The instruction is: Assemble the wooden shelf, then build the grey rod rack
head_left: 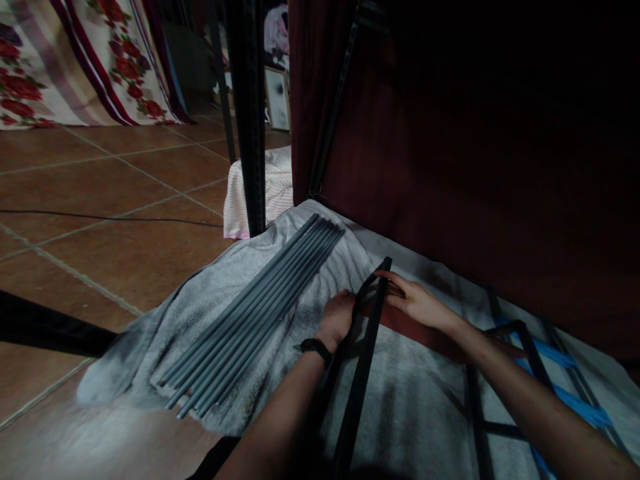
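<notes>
A narrow black frame (pixel 369 357) with two long bars stretches away from me over a grey blanket (pixel 420 377). My left hand (pixel 337 317), with a dark band at its wrist, is closed around the frame's left bar near the far end; its fingertips are partly hidden. At the far end of the right bar, my right hand (pixel 411 300) grips with its index finger across the top and the other fingers reaching behind. Left of my hands, several thin grey rods (pixel 255 317) lie side by side on the blanket.
More black frame pieces (pixel 533 357) and blue strips (pixel 583 407) lie at the right. A dark upright post (pixel 250 120) stands beyond the rods. Behind the blanket hangs a dark red cloth (pixel 400 160). A cable (pixel 110 217) crosses the tiled floor (pixel 125 253).
</notes>
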The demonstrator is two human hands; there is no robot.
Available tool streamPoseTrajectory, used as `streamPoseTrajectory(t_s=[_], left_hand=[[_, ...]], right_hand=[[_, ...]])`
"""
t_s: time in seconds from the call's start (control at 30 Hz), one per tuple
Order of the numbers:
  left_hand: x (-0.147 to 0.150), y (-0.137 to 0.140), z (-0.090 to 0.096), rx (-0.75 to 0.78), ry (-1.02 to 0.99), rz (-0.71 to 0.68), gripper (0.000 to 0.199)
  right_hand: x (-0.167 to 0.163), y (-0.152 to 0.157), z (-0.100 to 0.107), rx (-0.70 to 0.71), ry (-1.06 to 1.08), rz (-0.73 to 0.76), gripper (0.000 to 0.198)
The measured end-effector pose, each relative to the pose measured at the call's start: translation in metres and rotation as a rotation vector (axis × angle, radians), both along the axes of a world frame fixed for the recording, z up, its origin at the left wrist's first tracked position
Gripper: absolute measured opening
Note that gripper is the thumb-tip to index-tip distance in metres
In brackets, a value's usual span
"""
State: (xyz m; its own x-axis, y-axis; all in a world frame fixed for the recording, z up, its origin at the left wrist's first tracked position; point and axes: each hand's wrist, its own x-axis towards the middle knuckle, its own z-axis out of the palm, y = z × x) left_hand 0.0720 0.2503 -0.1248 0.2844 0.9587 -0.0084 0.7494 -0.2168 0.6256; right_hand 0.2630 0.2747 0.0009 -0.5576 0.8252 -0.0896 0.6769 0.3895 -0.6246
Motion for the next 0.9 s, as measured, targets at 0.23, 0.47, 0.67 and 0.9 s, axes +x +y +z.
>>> streamPoseTrajectory(t_s=[0.23, 0.47, 0.67, 0.9], left_hand=[[-0.007, 0.007, -0.008, -0.017, -0.068, 0.001, 0.032], [-0.009, 0.003, 0.0, -0.008, -0.028, -0.093, 0.026], [-0.013, 0.009, -0.005, -0.052, -0.07, -0.058, 0.031], [-0.007, 0.004, 0.004, -0.051, -0.016, -0.091, 0.028]], right_hand=[[-0.001, 0.0, 0.009, -0.004, -0.095, 0.008, 0.05], [-0.002, 0.001, 0.004, -0.051, 0.008, 0.0, 0.049], [-0.001, 0.001, 0.001, -0.048, 0.041, -0.002, 0.051], [-0.005, -0.001, 0.006, -0.032, 0.01, 0.0, 0.056]])
